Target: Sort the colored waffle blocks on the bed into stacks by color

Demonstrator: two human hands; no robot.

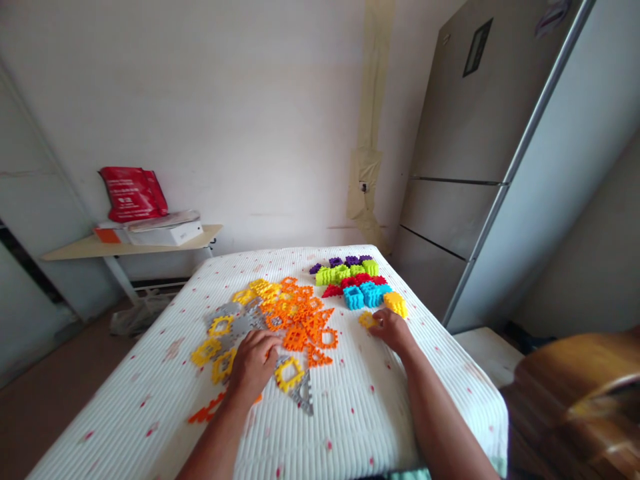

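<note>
My left hand [254, 361] is over the near side of a mixed pile, its fingers curled together; whatever lies under them is hidden. Orange interlocking pieces [295, 305] make up much of the pile, with grey pieces [244, 325] beside them. A yellow square frame piece [289, 375] and a grey triangle piece [303, 393] lie just right of that hand. Farther right, my right hand [393, 328] pinches a flat yellow piece [367, 320] low at the tablecloth. Close beyond its fingers stands a stack of yellow pieces [396, 305].
Rows of blue [354, 298], red [345, 285], green [340, 274] and purple pieces [352, 261] stand at the table's far right. The quilted white cloth [360, 427] covers the table. A fridge [450, 167] rises at right, near a wooden chair [585, 380]. A side table [150, 248] holds a red bag [131, 193].
</note>
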